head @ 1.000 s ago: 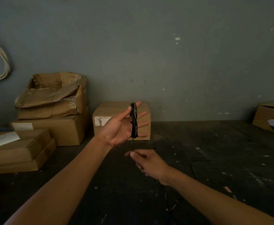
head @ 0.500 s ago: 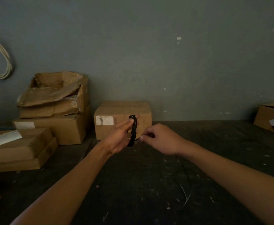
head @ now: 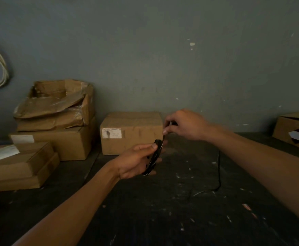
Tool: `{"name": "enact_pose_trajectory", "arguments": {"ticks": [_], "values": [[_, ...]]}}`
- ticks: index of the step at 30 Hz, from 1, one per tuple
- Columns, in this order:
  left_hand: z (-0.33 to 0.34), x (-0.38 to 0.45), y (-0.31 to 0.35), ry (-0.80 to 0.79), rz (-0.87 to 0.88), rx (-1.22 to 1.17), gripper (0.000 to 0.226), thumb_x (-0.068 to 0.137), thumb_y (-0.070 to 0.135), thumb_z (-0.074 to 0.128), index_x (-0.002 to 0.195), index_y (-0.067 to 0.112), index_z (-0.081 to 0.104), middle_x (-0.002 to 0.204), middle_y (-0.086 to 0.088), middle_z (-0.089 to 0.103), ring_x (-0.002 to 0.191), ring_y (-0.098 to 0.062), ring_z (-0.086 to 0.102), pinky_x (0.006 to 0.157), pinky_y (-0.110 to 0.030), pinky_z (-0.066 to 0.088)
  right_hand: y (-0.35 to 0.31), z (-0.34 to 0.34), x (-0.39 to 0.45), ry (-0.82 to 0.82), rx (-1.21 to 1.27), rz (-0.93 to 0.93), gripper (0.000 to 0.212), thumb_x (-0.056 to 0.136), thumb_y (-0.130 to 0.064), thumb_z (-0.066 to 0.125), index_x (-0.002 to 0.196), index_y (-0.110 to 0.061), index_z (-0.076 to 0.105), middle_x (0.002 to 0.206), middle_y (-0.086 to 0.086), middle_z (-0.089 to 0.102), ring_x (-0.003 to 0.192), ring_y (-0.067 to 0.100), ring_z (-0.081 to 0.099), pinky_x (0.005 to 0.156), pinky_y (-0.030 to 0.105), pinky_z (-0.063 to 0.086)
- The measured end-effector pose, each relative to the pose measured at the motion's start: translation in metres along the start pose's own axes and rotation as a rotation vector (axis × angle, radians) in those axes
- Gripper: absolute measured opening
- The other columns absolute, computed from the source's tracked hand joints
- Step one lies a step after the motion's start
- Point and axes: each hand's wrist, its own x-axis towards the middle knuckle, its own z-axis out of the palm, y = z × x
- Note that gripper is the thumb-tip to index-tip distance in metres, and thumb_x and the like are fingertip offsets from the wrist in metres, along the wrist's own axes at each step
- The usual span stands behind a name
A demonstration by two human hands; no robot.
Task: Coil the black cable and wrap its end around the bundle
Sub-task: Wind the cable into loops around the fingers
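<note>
A coil of black cable (head: 154,158) sits in my left hand (head: 136,161), held between thumb and fingers just above the dark floor. Up and to the right of the coil, my right hand (head: 185,126) pinches the cable's free strand. The strand runs from its fingertips down to the top of the coil. A loose length of the same black cable (head: 218,172) hangs below my right wrist and curls down to the floor.
A closed cardboard box (head: 131,133) stands against the grey wall behind my hands. Stacked and torn boxes (head: 54,121) fill the left side. One more box (head: 296,130) sits at the far right. White cables (head: 0,71) hang on the wall at left.
My left hand has dropped lower with the coil. My right hand has risen from below the coil to above and right of it, pulling the free strand up.
</note>
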Motion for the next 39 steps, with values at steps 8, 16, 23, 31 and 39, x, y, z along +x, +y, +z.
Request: {"name": "enact_pose_trajectory", "arguments": {"ticks": [8, 16, 23, 31, 39], "values": [[-0.001, -0.01, 0.006, -0.206, -0.014, -0.063, 0.05, 0.088, 0.033, 0.055, 0.138, 0.026, 0.053, 0.145, -0.005, 0.052, 0.136, -0.032, 0.044, 0.11, -0.069, 0.023, 0.031, 0.008, 0.002, 0.039, 0.29, -0.008, 0.015, 0.086, -0.025, 0.069, 0.094, -0.014, 0.075, 0.089, 0.001, 0.072, 0.088, 0.018, 0.066, 0.082, 0.035, 0.049], [0.009, -0.012, 0.022, -0.294, 0.109, -0.177, 0.051, 0.09, 0.033, 0.05, 0.141, 0.025, 0.048, 0.147, -0.013, 0.048, 0.134, -0.038, 0.045, 0.105, -0.069, 0.03, 0.035, 0.07, -0.018, 0.08, 0.785, 0.099, 0.018, 0.097, -0.02, 0.05, 0.094, -0.016, 0.068, 0.09, 0.004, 0.069, 0.083, 0.014, 0.064, 0.075, 0.028, 0.051], [0.008, -0.004, 0.034, -0.208, 0.229, -0.349, 0.044, 0.096, 0.034, 0.04, 0.139, 0.028, 0.05, 0.145, -0.016, 0.05, 0.131, -0.041, 0.047, 0.102, -0.066, 0.037, -0.008, 0.136, -0.039, -0.023, 1.074, 0.289, 0.024, 0.101, -0.028, 0.044, 0.09, -0.02, 0.064, 0.055, -0.01, 0.053, 0.052, 0.006, 0.045, 0.048, 0.02, 0.036], [-0.025, -0.001, 0.041, 0.046, 0.315, -0.308, 0.046, 0.097, 0.037, 0.039, 0.143, 0.032, 0.044, 0.145, -0.015, 0.05, 0.129, -0.041, 0.05, 0.103, -0.071, 0.031, -0.047, 0.138, -0.067, -0.151, 0.886, 0.152, 0.026, 0.101, -0.037, 0.041, 0.103, -0.025, 0.063, 0.071, -0.003, 0.05, 0.061, 0.008, 0.048, 0.059, 0.023, 0.042], [-0.039, 0.004, 0.024, 0.19, 0.344, -0.456, 0.036, 0.099, 0.039, 0.039, 0.132, 0.033, 0.053, 0.147, -0.016, 0.046, 0.132, -0.044, 0.043, 0.097, -0.07, 0.037, -0.063, 0.128, -0.062, -0.11, 0.679, 0.052, 0.024, 0.1, -0.033, 0.045, 0.104, -0.021, 0.066, 0.063, -0.007, 0.052, 0.052, 0.001, 0.048, 0.05, 0.016, 0.039]]}}
